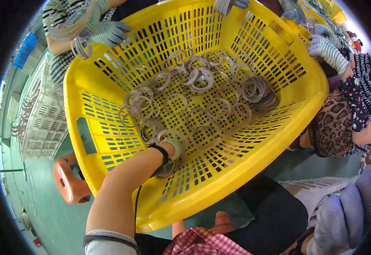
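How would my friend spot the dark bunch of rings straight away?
Find the big yellow basket. Look inside, near its right wall, for the bunch. It's darker and packed tighter than the paler, looser rings to its left.

the left forearm (128,191) reaches forward from the lower edge, bare between a pale sleeve (111,245) and a black wristband (164,154); the gloved left hand (177,147) points away, its fingers hard to make out. the grey-gloved right hand (342,219) is raised at the lower right, fingers side by side.
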{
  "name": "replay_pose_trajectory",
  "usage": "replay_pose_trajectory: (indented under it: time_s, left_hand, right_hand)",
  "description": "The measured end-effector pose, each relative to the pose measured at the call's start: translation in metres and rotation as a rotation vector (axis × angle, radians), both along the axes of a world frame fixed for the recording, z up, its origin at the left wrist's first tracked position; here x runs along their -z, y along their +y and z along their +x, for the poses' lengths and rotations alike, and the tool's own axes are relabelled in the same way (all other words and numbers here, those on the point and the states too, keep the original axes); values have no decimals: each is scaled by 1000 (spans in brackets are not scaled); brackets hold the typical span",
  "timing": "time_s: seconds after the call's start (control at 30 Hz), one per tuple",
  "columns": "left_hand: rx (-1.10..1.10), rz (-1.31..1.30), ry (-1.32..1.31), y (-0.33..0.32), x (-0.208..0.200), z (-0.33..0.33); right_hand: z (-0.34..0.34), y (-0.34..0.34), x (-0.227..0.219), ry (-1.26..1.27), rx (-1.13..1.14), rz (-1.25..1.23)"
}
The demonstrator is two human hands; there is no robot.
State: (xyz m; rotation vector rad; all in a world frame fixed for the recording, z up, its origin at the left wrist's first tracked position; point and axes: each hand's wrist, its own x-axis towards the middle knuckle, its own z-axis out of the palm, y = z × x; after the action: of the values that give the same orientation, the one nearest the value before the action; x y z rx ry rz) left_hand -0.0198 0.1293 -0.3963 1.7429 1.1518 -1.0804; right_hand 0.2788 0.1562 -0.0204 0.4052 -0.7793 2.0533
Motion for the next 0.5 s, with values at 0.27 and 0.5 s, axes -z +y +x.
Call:
replay_pose_trajectory:
  time_s: [0.27, 0.5]
  left_hand:
    - [67, 101, 121, -20, 25, -1]
    - [36, 130, 136, -26, -24, 12]
  right_hand:
    - [11, -6, -13, -264, 97, -77]
    - [17, 25, -62, -673, -245, -179]
